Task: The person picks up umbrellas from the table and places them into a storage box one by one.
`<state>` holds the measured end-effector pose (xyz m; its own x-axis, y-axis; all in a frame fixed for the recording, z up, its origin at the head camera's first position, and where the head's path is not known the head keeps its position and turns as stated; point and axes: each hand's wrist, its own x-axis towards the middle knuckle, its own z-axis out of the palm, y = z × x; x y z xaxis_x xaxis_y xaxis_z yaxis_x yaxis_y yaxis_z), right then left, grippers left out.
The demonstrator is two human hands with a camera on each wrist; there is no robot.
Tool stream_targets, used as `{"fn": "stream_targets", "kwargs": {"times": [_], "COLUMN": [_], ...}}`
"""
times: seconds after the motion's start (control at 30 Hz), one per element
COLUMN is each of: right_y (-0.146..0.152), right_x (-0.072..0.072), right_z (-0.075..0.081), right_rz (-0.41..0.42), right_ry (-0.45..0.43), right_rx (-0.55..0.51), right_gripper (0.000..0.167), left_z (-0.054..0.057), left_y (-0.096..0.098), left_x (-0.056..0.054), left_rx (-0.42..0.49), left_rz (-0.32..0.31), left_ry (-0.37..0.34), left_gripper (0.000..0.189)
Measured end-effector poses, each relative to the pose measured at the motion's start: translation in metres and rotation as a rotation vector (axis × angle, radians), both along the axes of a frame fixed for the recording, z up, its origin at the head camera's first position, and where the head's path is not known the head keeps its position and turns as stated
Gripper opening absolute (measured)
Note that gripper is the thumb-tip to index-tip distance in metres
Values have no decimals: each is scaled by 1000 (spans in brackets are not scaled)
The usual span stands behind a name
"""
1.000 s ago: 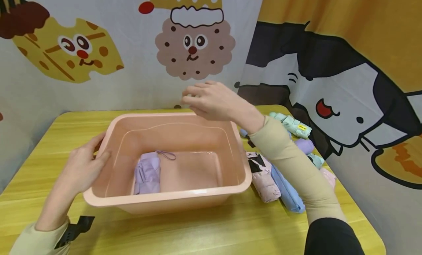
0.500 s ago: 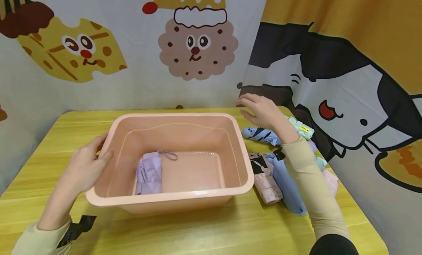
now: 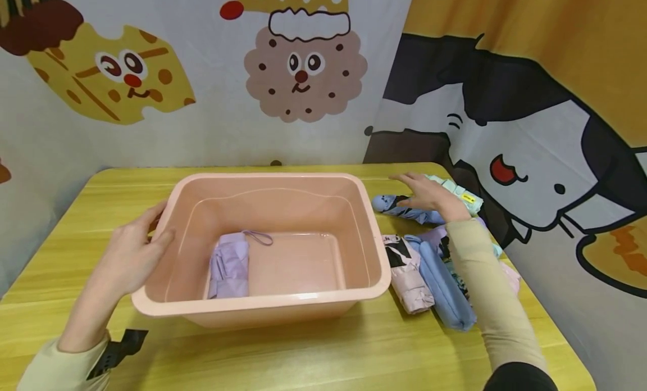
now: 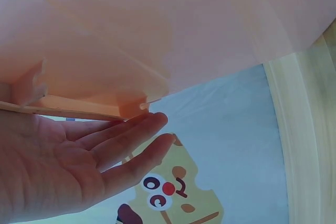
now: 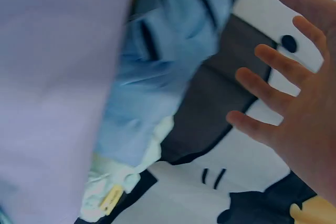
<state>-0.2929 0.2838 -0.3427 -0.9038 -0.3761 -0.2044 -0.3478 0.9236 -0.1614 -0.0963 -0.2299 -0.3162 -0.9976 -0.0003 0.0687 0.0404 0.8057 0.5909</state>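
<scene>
My left hand (image 3: 128, 253) holds the left rim of a pink plastic tub (image 3: 283, 203). Its thumb lies over the rim and the fingers run along the outside, as the left wrist view shows. Inside the tub lies a folded lavender umbrella (image 3: 228, 267) with a wrist loop. My right hand (image 3: 427, 194), fingers spread and holding nothing, hovers over a folded blue umbrella with dark markings (image 3: 401, 207) right of the tub. In the right wrist view the spread fingers (image 5: 273, 98) stand apart from that blue umbrella (image 5: 152, 72).
Beside the tub lie a pink-and-black umbrella (image 3: 409, 278) and a plain blue umbrella (image 3: 447, 287). A mint umbrella (image 3: 462, 194) with a yellow tag lies at the back right. More bundles are partly hidden under my right forearm. A printed cloth (image 3: 212, 138) hangs behind the yellow table (image 3: 242, 351).
My right hand has moved from above the tub's back rim to the right and down, over the patterned blue umbrella. The left hand keeps its place on the rim.
</scene>
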Motion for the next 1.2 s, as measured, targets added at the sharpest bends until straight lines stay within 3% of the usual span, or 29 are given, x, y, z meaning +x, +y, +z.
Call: {"fn": "stream_targets", "kwargs": {"times": [0.13,0.37,0.57,1.2], "right_y": [7,15,19,25], "right_x": [-3,-7,-9,-9], "right_z": [-9,-20,-28,-36], "right_rz": [5,96,124,143], "right_ry": [-89,-91,-127,-77], "right_rx": [59,101,103,55], "right_gripper": [79,77,77,72], "left_z": [1,1,3,5], "left_y": [0,0,0,1], "left_x": [0,0,1,1], "left_rx": [-3,-1,1,7], "left_rz": [-2,-1,-1,-10], "left_ry": [-9,-5,-1,-8], "left_gripper": [60,60,59,59]}}
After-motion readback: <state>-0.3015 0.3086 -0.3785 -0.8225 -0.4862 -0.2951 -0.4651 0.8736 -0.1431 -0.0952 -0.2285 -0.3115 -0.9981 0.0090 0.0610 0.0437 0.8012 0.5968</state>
